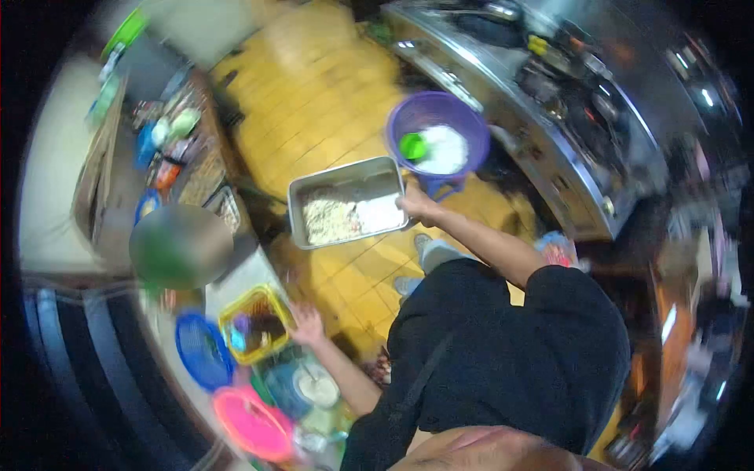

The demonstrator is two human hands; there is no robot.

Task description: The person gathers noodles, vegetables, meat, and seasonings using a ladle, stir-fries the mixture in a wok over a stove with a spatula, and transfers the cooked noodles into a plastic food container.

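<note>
One pan is stretching left from the purple tub, my right hand gripping its end, left hand splaying empty.

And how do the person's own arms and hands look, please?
The right hand and left hand are ungloved. Loose black sleeves stop around the elbows; the forearms are uncovered, no watch visible. Too blurred to tell about rings.
</note>
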